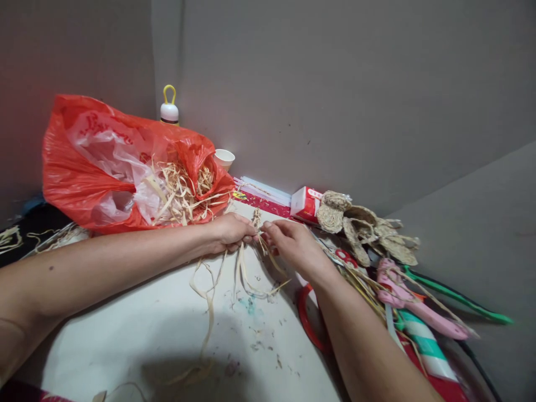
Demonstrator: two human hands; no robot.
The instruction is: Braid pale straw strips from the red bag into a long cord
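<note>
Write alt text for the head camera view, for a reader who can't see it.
A person's left hand grips pale straw strands over a white table, the right hand close beside it. Beyond the left arm sits a red plastic bag with more straw at its opening; woven straw pieces and a pink tool lie to the right.

White tabletop (104, 346), blue-green stain (249, 304) near its middle, littered with brown crumbs (278, 362). Resting on it: straw strips (210, 319), centre; red plastic bag (62, 162), far left. Along its right edge: pink glue gun (435, 319), woven straw pieces (330, 219).
</note>
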